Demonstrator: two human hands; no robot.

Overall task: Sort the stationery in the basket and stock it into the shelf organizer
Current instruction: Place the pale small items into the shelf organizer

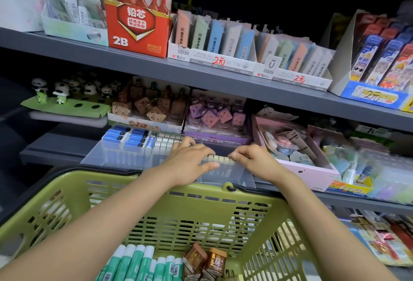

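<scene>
Olive-green slotted basket [156,209] near; inside it, green-and-white glue sticks [138,262] and brown boxes [204,260]. Far left, a red carton [136,32]; black-and-white pandas [60,90] below it.

Left hand [188,161] covers part of the row of small white items [218,158] in the clear organizer [125,157]; the row's full count cannot be determined. Glue sticks [134,262] in the green basket [156,193] are cut off by the bottom edge. Packs at the right edge [380,169] are blurred; their contents are illegible. Both forearms leave the picture at the bottom.
</scene>
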